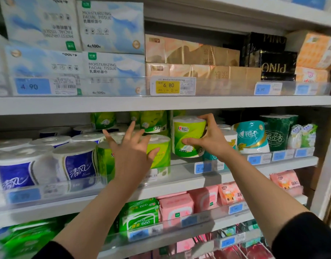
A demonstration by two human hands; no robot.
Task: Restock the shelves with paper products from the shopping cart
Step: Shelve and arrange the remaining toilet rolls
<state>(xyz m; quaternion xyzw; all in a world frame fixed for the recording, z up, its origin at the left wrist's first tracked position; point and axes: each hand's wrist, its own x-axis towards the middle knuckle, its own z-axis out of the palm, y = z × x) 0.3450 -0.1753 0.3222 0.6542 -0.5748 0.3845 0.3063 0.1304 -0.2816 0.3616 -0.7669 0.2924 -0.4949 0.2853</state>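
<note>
My right hand [211, 139] grips a green toilet paper roll [188, 135] from its right side, thumb low on the wrapper and fingers over the top rim, holding it upright just above the middle shelf [189, 176]. My left hand [132, 146] is spread with straight fingers in front of another green roll [160, 152] standing at the shelf's front; its thumb lies against that roll. More green rolls [153, 121] are stacked behind.
Blue-and-white rolls [74, 161] fill the shelf's left part, teal and dark green packs [251, 136] the right. Facial tissue packs [112, 66] sit on the shelf above, pink and green packs [175, 208] on the shelves below. Clear price-tag rails edge each shelf.
</note>
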